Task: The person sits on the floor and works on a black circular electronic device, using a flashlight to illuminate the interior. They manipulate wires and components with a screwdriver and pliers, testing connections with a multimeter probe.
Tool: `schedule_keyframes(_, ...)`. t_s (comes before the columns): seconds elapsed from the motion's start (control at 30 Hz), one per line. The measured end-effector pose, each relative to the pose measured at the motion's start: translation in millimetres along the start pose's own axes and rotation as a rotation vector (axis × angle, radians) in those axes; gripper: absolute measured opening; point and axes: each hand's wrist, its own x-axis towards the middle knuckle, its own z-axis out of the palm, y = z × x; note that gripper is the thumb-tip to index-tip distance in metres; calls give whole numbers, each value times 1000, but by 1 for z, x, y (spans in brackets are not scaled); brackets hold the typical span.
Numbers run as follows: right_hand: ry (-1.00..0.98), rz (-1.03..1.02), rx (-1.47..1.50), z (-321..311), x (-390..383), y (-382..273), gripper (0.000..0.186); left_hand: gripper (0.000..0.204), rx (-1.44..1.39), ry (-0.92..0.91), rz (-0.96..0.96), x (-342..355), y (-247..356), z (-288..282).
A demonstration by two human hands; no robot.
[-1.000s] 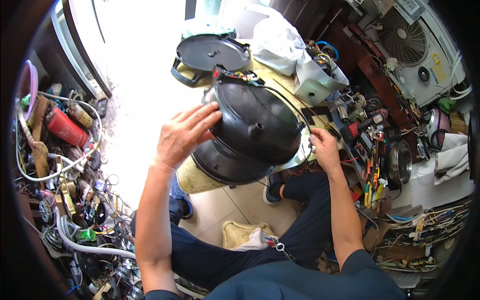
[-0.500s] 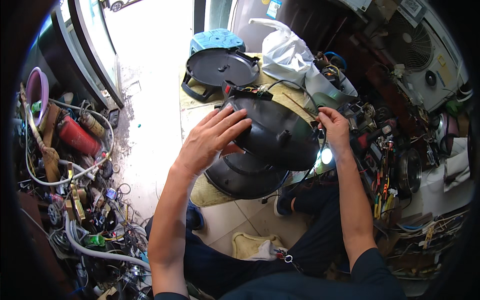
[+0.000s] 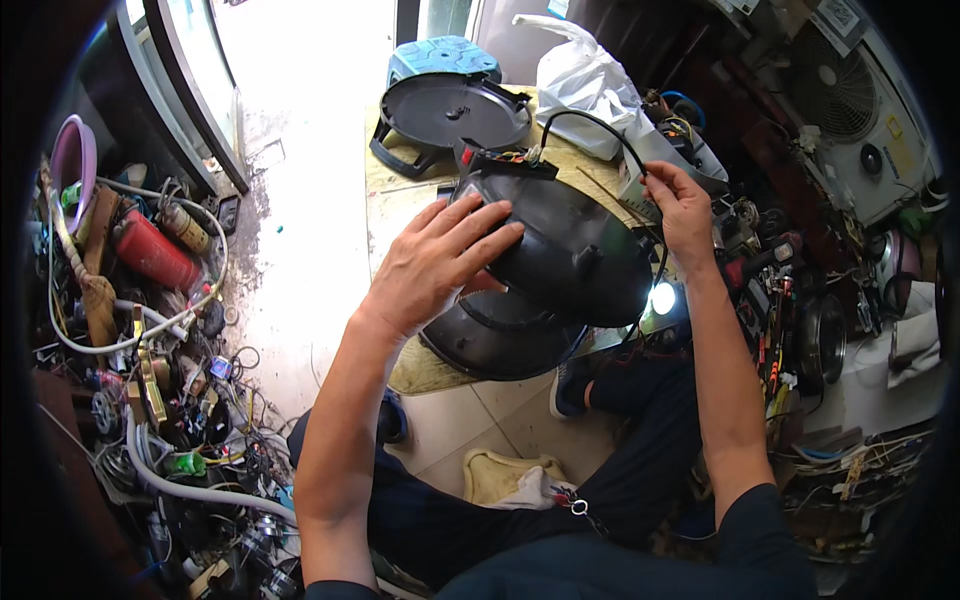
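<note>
Housing (image 3: 560, 245), domed, black plastic, one: tilted above the near part of your yellowish counter (image 3: 412, 378), directly over a round black part (image 3: 490, 350); you cannot tell how far the two touch.

Left hand (image 3: 440, 255), yours: fingers extended and slightly apart, laid against the housing's left side; your thumb is mostly hidden, so whether it closes from beneath cannot be told.

Right hand (image 3: 682, 210), yours: thumb and fingers pinching a black cable (image 3: 613, 127), raised to the right of the housing. The cable arches from beside a dark wiring strip (image 3: 515, 168) at the housing's far edge, then hangs below your grip. Coloured wires show along the strip.

Lamp (image 3: 662, 298), lit white, just beside the housing's right end.

On the counter, beyond the housing: a shallow round black tray (image 3: 440, 105) with a loop handle; to its right, a knotted white plastic bag (image 3: 585, 85). Behind the tray, a blue plastic stool (image 3: 443, 60).

At your left: a red cylinder (image 3: 155, 250), lying aslant, and a purple basin (image 3: 73, 165), amid tangled wires and hoses.

At your right: a shiny metal pan (image 3: 825, 340), near assorted hand tools.
</note>
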Motion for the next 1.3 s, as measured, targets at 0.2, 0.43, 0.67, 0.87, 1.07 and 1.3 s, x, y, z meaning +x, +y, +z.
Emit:
schedule_keyframes(0.2, -75, 258, -138, -40, -12, 32, 26, 73, 3, 135, 32, -4, -12, 24)
schedule_keyframes(0.43, -134, 330, 69, -56, -72, 17, 102, 60, -396, 185, 164, 18, -17, 35)
schedule_keyframes(0.67, -360, 155, 52, -59, -105, 35, 109, 37, -1377, 43, -344, 19, 3, 4)
schedule_keyframes(0.87, -257, -47, -261, -54, -116, 23, 85, 35, -1411, 17, -430, 34, 7, 10)
schedule_keyframes(1.07, -283, -241, -191, -40, -106, 31, 81, 35, -1451, 21, -400, 25, 6, -5)
schedule_keyframes(1.3, -262, -267, -241, -43, -106, 39, 82, 36, -1302, 53, -418, 23, -2, 14)
